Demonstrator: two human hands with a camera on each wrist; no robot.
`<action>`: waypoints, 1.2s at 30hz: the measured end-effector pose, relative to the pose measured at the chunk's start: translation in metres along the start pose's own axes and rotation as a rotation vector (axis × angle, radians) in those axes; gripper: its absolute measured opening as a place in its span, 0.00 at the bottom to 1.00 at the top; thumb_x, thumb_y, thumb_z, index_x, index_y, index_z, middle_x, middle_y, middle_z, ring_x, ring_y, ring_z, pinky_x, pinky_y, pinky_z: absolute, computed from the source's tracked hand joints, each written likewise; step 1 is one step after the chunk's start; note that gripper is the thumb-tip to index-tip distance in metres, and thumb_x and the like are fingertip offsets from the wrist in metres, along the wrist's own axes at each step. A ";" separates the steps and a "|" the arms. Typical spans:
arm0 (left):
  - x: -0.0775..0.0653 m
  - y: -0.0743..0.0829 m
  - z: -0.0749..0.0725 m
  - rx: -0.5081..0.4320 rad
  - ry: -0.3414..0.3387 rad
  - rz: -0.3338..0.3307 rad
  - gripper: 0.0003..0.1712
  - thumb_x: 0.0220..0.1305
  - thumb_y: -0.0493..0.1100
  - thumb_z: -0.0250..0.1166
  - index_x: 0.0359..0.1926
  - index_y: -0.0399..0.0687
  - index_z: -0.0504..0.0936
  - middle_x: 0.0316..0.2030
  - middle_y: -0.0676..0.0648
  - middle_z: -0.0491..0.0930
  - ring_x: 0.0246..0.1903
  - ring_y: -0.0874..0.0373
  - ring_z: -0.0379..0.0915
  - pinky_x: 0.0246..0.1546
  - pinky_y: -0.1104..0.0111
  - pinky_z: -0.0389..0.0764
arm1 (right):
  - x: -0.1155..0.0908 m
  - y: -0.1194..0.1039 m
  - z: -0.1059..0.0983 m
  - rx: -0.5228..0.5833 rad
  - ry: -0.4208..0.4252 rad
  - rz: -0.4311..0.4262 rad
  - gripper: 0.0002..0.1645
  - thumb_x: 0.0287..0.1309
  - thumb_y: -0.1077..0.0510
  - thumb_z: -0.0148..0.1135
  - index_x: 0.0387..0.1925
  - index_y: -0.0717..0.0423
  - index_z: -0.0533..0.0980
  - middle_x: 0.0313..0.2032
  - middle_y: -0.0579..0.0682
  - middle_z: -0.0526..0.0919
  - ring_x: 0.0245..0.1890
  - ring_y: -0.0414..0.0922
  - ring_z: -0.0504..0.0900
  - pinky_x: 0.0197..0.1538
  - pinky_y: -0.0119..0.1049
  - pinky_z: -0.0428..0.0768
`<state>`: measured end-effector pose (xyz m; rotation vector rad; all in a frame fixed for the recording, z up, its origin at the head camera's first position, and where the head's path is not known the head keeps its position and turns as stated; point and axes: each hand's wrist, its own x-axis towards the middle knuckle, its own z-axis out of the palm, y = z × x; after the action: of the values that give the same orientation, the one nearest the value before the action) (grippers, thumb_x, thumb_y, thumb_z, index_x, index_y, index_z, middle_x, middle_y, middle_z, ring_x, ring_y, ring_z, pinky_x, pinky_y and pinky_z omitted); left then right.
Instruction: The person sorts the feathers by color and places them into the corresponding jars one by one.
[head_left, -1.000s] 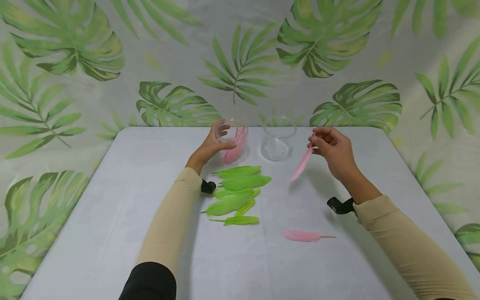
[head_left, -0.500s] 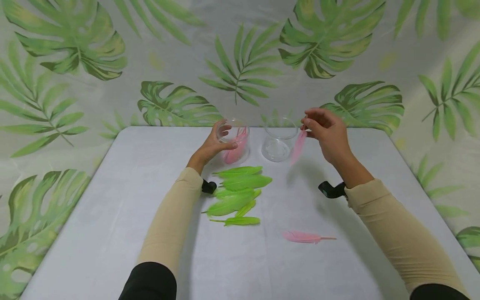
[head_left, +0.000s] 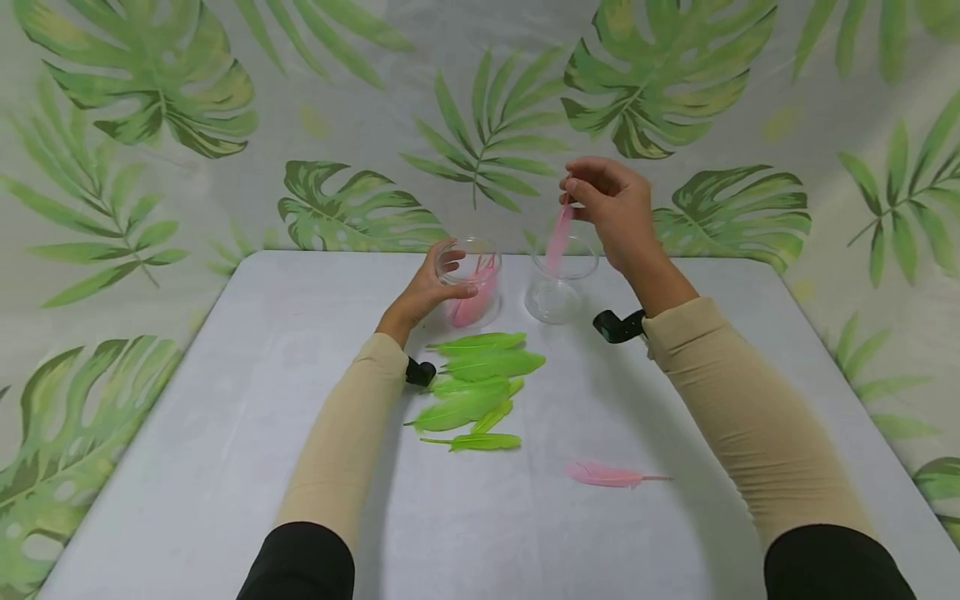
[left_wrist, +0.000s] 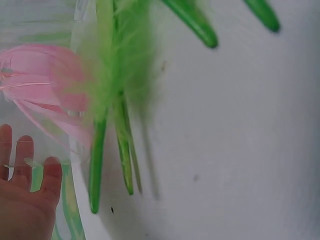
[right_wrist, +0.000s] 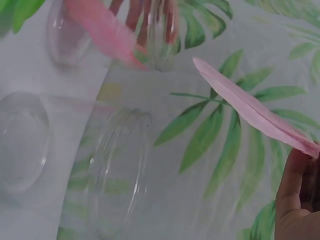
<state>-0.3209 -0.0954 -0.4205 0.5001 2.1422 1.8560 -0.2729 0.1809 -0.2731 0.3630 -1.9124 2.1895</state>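
My left hand (head_left: pixel 427 292) grips a clear plastic jar (head_left: pixel 487 310) at the back of the table, thumb in front and fingers around its far side. Several pink feathers (head_left: pixel 472 302) stand inside that jar, also seen in the left wrist view. With its fingertips, my right hand (head_left: pixel 622 208) pinches a pink feather (head_left: pixel 558 237) by the quill, tip hanging down over the mouth of a second clear jar (head_left: pixel 552 307). This second jar holds nothing. In the right wrist view the held feather (right_wrist: pixel 255 112) lies beyond the jar's rim (right_wrist: pixel 120 170).
Several green feathers (head_left: pixel 480 379) lie in a loose column in front of the left jar. A single pink feather (head_left: pixel 611 475) rests on the white table (head_left: pixel 247 433) at the near right. Leaf-patterned cloth (head_left: pixel 345 108) hangs behind the table's back edge.
My right hand has moved left and up with the pink feather, from the right of the second jar to above its mouth. My left hand has stayed on its jar.
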 end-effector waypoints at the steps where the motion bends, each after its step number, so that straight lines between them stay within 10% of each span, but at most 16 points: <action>1: 0.000 0.000 -0.001 -0.001 -0.002 0.002 0.57 0.58 0.41 0.71 0.79 0.54 0.43 0.76 0.41 0.54 0.76 0.44 0.47 0.72 0.44 0.57 | 0.003 0.000 0.005 0.001 0.001 0.007 0.09 0.63 0.65 0.64 0.44 0.54 0.83 0.35 0.46 0.85 0.36 0.42 0.84 0.41 0.31 0.85; 18: 0.000 0.002 -0.001 -0.001 0.010 -0.015 0.57 0.57 0.41 0.71 0.78 0.56 0.44 0.75 0.45 0.57 0.76 0.43 0.47 0.73 0.46 0.59 | 0.047 0.027 0.055 0.060 0.079 0.171 0.14 0.63 0.63 0.63 0.50 0.60 0.80 0.35 0.46 0.84 0.35 0.42 0.83 0.42 0.33 0.84; 36: -0.002 0.009 0.002 -0.031 0.021 -0.061 0.58 0.55 0.39 0.71 0.79 0.56 0.43 0.75 0.44 0.55 0.77 0.45 0.46 0.74 0.48 0.56 | 0.037 0.080 0.075 0.091 -0.015 0.348 0.21 0.67 0.63 0.60 0.59 0.66 0.74 0.37 0.45 0.84 0.37 0.41 0.85 0.41 0.32 0.85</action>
<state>-0.3172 -0.0932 -0.4121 0.4052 2.1144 1.8663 -0.3300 0.0955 -0.3265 0.0620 -2.0154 2.5001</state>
